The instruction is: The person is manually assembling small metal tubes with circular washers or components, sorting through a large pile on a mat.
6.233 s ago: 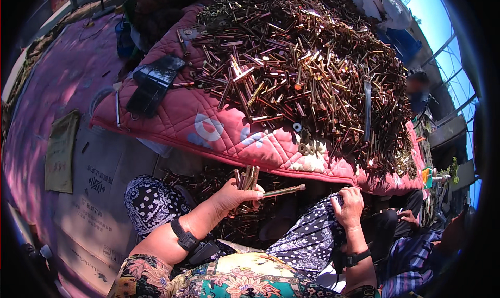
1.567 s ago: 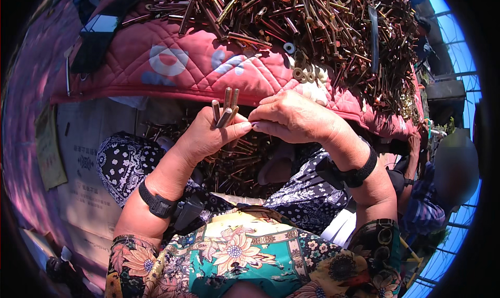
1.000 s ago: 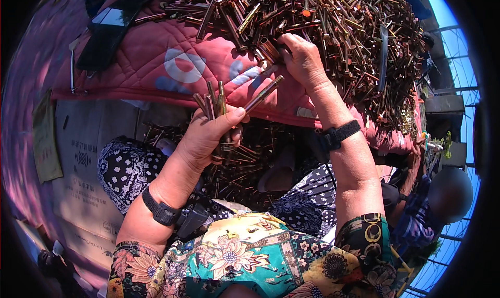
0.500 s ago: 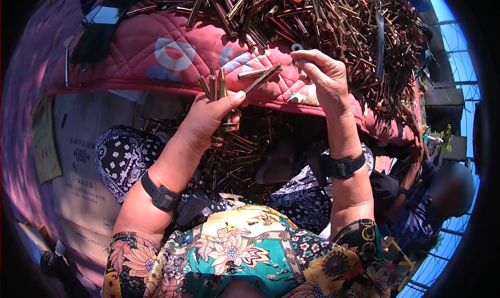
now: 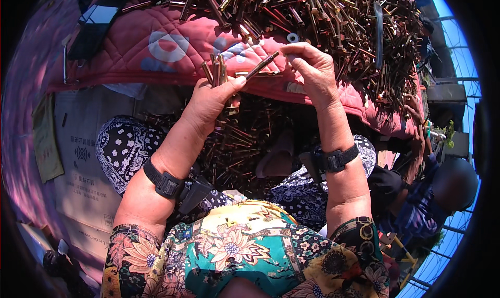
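Observation:
Several metal bolts (image 5: 222, 71) are clasped in my left hand (image 5: 211, 101), shanks up, with heads showing below the fist. Another bolt (image 5: 263, 64) slants from its thumb toward the right. Close to that bolt's tip, the thumb and forefinger of my right hand (image 5: 312, 71) are pinched together; whatever they hold is too small to make out. Behind the slanted bolt, a loose metal piece (image 5: 271, 74) lies at the edge of the red quilted cloth (image 5: 130, 53). A pale washer (image 5: 292, 37) rests just beyond my right fingertips.
A large heap of bolts (image 5: 333, 16) covers the far side of the cloth. More bolts (image 5: 234, 141) lie below, between my knees. Flattened cardboard (image 5: 83, 131) is at the left, and a dark flat object (image 5: 96, 27) sits on the cloth. Another person (image 5: 416, 199) is at the right.
My right hand has moved left, bringing its fingertips closer to the slanted bolt's tip. My left hand keeps its hold on the bolts, nearly in place.

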The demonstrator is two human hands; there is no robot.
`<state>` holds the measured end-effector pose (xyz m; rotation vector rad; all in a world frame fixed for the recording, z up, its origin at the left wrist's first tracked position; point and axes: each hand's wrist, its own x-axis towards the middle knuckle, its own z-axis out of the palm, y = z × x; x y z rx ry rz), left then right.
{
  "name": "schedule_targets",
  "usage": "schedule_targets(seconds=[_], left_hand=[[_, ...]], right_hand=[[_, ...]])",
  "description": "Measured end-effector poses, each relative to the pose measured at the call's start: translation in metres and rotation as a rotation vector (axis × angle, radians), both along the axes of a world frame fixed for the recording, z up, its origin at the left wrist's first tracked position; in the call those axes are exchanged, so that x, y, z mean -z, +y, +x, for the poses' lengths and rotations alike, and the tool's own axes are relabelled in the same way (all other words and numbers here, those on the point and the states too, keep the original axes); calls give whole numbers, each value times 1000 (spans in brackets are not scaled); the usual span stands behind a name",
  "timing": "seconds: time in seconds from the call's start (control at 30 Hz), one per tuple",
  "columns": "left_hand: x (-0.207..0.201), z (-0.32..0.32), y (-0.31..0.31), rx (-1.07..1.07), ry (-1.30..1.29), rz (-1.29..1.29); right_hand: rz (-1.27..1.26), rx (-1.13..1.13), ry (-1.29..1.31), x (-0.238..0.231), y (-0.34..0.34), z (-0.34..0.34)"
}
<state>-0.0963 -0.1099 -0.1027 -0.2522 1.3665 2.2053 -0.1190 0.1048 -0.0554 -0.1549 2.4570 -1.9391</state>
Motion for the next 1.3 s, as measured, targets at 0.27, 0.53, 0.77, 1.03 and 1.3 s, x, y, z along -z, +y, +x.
schedule_targets(seconds=[0.27,0.53,0.77,1.03,1.3], left_hand=[[6,-3,0,37,-32,8],[2,-2,4,0,17,75],[5,-3,4,5,-26,77],[0,-2,3,2,6,43],[-4,-2,1,9,26,127]], right_hand=[[86,-224,39,-11,5,-25],[72,-321,-141,-27,12,-36],[107,-352,-137,-27,11,-41],[275,-440,-2,-26,8,-45],[280,-428,20,-31,2,-36]])
